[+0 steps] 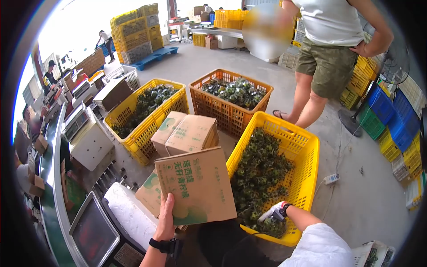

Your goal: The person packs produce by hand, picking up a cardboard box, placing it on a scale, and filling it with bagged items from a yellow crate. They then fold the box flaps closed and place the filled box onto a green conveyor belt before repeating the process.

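Observation:
A flat brown cardboard box (195, 184) with green print is gripped by my left hand (166, 218) at its lower left edge. My right hand (273, 212), in a white glove, reaches down into the near yellow crate (307, 155), at the dark green leafy bundles (255, 178); its fingers are partly hidden there, and what they hold, if anything, cannot be made out. Behind the held box stands a stack of folded cardboard boxes (189, 133).
An orange crate (218, 111) and another yellow crate (155, 144) hold more bundles. Scales (95, 231) and a conveyor (55, 191) line the left. A person (327, 53) stands beyond the near crate. A fan (351, 122) and stacked crates (402, 115) are at right.

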Action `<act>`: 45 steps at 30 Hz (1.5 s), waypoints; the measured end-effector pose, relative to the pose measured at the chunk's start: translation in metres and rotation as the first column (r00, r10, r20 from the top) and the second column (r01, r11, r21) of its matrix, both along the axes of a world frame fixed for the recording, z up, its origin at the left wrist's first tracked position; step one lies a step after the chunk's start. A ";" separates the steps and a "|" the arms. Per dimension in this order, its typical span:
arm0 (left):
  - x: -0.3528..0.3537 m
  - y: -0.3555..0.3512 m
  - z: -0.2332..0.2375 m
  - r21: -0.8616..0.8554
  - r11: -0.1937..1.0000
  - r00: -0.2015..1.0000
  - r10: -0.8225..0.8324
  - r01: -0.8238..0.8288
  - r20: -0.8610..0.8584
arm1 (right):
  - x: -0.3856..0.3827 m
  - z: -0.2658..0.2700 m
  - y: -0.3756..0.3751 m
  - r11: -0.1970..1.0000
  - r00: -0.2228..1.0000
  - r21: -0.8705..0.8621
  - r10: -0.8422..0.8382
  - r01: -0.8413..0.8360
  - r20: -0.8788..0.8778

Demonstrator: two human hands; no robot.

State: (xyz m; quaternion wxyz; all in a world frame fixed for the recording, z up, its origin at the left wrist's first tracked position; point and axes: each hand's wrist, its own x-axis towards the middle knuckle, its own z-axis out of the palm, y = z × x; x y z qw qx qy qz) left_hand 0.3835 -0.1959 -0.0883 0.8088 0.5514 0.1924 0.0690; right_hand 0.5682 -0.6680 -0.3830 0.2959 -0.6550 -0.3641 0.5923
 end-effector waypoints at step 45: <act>0.063 -0.039 -0.021 -0.243 0.939 0.933 -0.295 0.244 -0.204 | -0.014 0.297 0.149 0.010 0.086 0.103 -0.636 0.995 -0.767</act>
